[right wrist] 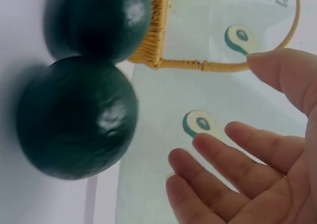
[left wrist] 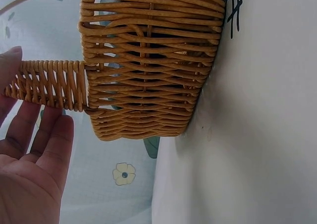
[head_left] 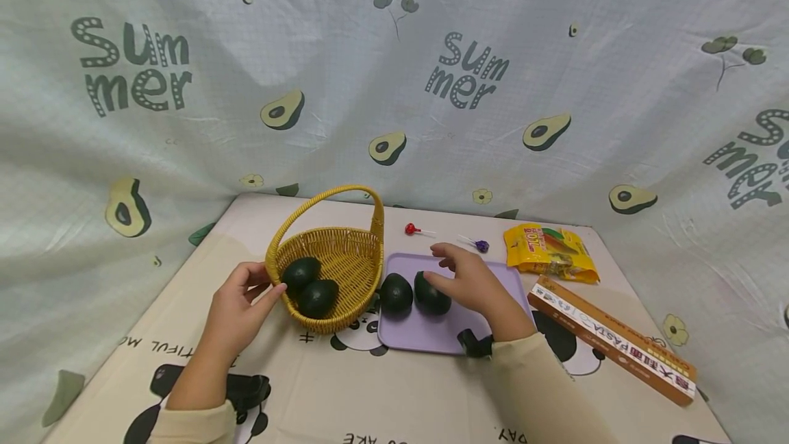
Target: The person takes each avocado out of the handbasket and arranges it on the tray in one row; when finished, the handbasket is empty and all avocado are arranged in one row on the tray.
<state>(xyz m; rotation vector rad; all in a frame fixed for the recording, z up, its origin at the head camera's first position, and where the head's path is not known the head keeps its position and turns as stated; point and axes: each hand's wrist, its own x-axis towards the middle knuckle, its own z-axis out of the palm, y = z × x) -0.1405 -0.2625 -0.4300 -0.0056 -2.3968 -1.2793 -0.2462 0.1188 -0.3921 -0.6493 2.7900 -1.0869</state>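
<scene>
A yellow wicker basket (head_left: 354,262) with a tall handle stands left of centre, two dark green avocados (head_left: 318,299) inside it. My left hand (head_left: 237,310) holds the basket at the foot of its handle (left wrist: 52,83), thumb on one side and fingers on the other. Beside the basket lies a lilac tray (head_left: 419,340). Two more avocados, a left one (head_left: 396,295) and a right one (head_left: 431,301), sit side by side on it. Over the right avocado hovers my right hand (head_left: 471,283), fingers spread and slightly bent, nothing in its grasp; the right wrist view shows it apart from the fruit.
Behind the tray lie a red lollipop (head_left: 411,229) and a purple lollipop (head_left: 481,245). A yellow snack bag (head_left: 551,252) is at the back right, with a long pasta box (head_left: 610,341) in front of it. A printed curtain (head_left: 333,74) hangs behind the table.
</scene>
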